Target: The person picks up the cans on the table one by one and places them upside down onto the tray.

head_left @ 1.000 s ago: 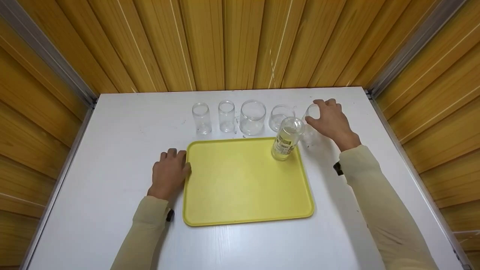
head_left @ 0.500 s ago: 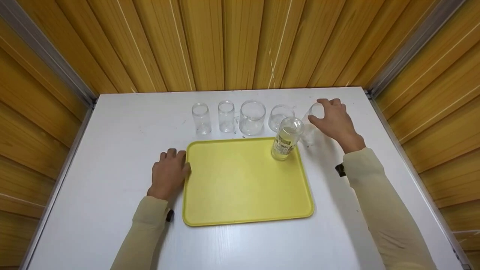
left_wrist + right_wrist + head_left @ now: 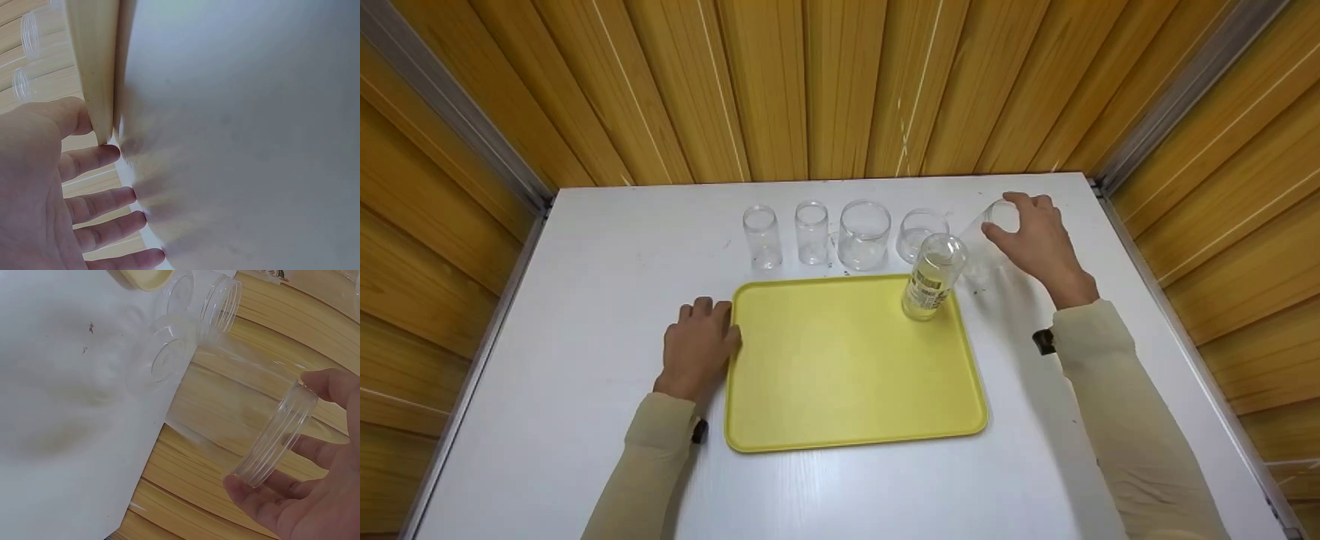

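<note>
In the head view my right hand (image 3: pixel 1037 241) is at the back right of the white table, holding a clear jar by its rim. The right wrist view shows the thumb and fingers around the threaded mouth of this jar (image 3: pixel 242 402), its base pointing toward the table. My left hand (image 3: pixel 694 349) rests at the left edge of the yellow tray (image 3: pixel 847 375). Seen from the left wrist, its thumb (image 3: pixel 76 115) touches the tray's side and its straight fingertips meet the table. A clear jar with a printed label (image 3: pixel 928 287) stands on the tray's back right corner.
Behind the tray a row of clear jars stands on the table: two narrow ones (image 3: pixel 766 244) (image 3: pixel 813 238), a wide one (image 3: pixel 864 244) and a low one (image 3: pixel 919 238). The low jar is close to the labelled jar. Wood-patterned walls (image 3: pixel 840 90) border the table.
My right hand has shifted to the right and slightly farther back, and the jar's rim has moved with it. The left hand, tray and other jars stay in place.
</note>
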{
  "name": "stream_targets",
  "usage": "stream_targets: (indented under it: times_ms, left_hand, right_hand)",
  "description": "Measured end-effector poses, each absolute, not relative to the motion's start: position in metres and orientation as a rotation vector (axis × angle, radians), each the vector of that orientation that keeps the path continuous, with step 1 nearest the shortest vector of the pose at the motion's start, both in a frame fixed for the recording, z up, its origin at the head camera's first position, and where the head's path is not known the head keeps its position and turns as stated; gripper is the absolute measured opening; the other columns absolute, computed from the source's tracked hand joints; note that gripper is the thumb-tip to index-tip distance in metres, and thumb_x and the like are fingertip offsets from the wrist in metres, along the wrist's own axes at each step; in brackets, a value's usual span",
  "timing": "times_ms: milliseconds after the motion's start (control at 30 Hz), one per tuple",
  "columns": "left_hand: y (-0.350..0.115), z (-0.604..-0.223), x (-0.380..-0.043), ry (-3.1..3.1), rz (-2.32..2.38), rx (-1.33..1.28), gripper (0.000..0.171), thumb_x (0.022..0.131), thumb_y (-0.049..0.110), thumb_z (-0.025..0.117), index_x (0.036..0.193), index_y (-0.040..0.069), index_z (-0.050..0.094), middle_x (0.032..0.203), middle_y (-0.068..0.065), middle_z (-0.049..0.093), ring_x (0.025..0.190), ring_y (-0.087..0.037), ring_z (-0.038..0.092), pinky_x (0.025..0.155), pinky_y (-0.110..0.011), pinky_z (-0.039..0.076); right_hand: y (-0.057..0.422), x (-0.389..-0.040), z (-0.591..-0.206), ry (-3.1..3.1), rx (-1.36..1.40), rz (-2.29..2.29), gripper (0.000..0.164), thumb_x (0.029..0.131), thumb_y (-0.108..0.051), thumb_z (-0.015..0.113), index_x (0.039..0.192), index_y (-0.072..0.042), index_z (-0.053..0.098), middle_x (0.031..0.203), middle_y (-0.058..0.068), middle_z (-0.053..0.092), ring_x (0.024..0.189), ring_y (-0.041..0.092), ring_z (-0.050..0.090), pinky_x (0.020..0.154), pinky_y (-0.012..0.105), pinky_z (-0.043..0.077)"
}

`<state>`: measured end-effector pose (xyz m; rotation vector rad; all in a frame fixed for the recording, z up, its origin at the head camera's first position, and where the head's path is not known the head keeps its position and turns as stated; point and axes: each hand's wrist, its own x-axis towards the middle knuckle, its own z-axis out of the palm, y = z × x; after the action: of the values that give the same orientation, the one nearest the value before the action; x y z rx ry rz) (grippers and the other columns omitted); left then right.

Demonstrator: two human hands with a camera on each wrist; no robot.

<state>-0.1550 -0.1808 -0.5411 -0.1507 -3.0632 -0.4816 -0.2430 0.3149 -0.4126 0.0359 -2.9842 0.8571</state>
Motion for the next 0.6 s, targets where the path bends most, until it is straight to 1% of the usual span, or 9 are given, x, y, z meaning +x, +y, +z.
stream_targets:
  times_ms: [133, 300, 467, 600]
  left_hand:
    - [-0.1811, -0.5411, -0.1556, -3.075, -0.471, -0.142, 0.045, 0.105, 0.031, 0.061, 0.141, 0.004, 0.063, 0.139, -0.025, 0.058, 0.118, -0.046, 0.055, 0.081, -0.062, 0.055]
    - [-0.1808, -0.5415, -0.1567, -3.1, -0.469, -0.131, 0.047, 0.106, 0.032, 0.059, 0.143, 0.005, 0.062, 0.142, -0.025, 0.056, 0.122, -0.046, 0.054, 0.085, -0.063, 0.055]
    - [-0.1808, -0.5421, -0.1571, -3.106, -0.477, -0.133, 0.048, 0.106, 0.033, 0.058, 0.144, 0.005, 0.061, 0.142, -0.025, 0.055, 0.122, -0.046, 0.053, 0.086, -0.063, 0.054]
    - [-0.181, -0.542, -0.1577, -3.109, -0.471, -0.133, 0.048, 0.106, 0.033, 0.058, 0.144, 0.005, 0.062, 0.141, -0.025, 0.056, 0.121, -0.045, 0.053, 0.086, -0.062, 0.054]
  right_hand:
    - [0.3153, -0.2417, -0.4117, -2.967, 0.01, 0.887, 0.077, 0.102, -0.044, 0.066, 0.161, -0.001, 0.04, 0.153, 0.036, 0.036, 0.14, 0.052, 0.037, 0.109, 0.069, 0.039]
    - [0.3162, -0.2413, -0.4114, -2.934, -0.004, 0.923, 0.078, 0.103, -0.045, 0.065, 0.16, 0.0, 0.04, 0.151, 0.036, 0.038, 0.137, 0.051, 0.04, 0.111, 0.067, 0.039]
    - [0.3172, -0.2412, -0.4115, -2.905, -0.033, 0.976, 0.078, 0.103, -0.047, 0.064, 0.161, 0.0, 0.039, 0.149, 0.035, 0.039, 0.136, 0.048, 0.043, 0.111, 0.066, 0.038]
    - [0.3177, -0.2414, -0.4122, -2.867, -0.034, 1.026, 0.077, 0.103, -0.047, 0.063, 0.16, 0.001, 0.04, 0.146, 0.034, 0.041, 0.134, 0.048, 0.044, 0.109, 0.065, 0.04]
